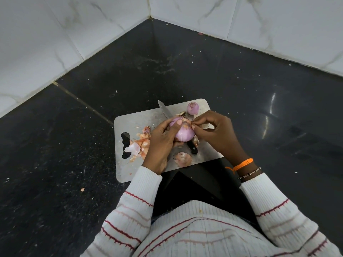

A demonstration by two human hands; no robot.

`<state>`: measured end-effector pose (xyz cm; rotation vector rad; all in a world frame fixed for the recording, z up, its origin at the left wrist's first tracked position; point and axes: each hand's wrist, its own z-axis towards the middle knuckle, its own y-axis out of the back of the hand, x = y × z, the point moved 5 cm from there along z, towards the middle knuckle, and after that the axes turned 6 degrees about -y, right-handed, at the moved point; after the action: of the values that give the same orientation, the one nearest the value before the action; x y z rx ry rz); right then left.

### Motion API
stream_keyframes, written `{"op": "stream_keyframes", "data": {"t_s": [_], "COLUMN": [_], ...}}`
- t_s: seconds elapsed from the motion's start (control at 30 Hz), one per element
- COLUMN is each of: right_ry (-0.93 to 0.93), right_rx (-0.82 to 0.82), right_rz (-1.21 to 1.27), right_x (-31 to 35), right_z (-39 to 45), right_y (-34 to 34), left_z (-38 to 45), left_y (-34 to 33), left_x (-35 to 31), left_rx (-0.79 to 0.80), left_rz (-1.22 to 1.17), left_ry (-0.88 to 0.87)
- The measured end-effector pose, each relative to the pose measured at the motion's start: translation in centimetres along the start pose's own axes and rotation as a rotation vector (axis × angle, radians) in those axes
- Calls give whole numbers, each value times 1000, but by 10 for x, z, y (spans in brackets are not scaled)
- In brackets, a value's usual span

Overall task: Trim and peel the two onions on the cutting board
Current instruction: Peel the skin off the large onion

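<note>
left hand (161,145): we see it curled round the larger onion (182,132), thumb across the top, fingers wrapped underneath, holding it above the board.
right hand (216,133): fingers drawn together, thumb and forefinger pinching a bit of skin at the onion's upper right; the other fingers curl loosely beside it.
larger onion: pale purple, mostly bare, raised over the middle of the cutting board (141,119).
second onion (192,108): smaller, already peeled by the look of it, sits alone near the board's far right corner, apart from both hands.
knife (165,111): lies flat on the board under the hands, blade pointing to the far left, black handle (192,148) showing below the onion.
peels (139,144): we note a loose heap by the board's left handle slot, plus one curled piece (183,158) near the front edge.
board edges: front right corner overhangs the person's dark lap; left side lies on the dark floor (74,145).
open room: bare floor to the left, right and beyond the board; white tiled walls (55,34) meet in a corner well behind it.
wrist: orange thread (243,163) and beaded band on the right wrist.
</note>
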<state>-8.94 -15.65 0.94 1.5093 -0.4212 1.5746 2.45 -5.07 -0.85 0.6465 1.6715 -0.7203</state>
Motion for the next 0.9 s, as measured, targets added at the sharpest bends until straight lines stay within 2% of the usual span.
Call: {"op": "stream_keyframes", "data": {"t_s": [0.43, 0.57, 0.67, 0.9], "right_ry": [8, 7, 5, -120], "right_rx": [-54, -79, -100, -182], "right_rz": [-53, -96, -101, -123], "right_x": [-2, 0, 2, -8], "right_z": [-2, -3, -4, -1], "right_y": [2, 2, 3, 8], "left_z": [1, 0, 0, -1], "left_y": [-2, -3, -5, -6], "left_x": [7, 10, 11, 12], "left_rx": [0, -6, 39, 159], "left_rz": [0, -31, -46, -87], "left_ry": [17, 92, 146, 99]}}
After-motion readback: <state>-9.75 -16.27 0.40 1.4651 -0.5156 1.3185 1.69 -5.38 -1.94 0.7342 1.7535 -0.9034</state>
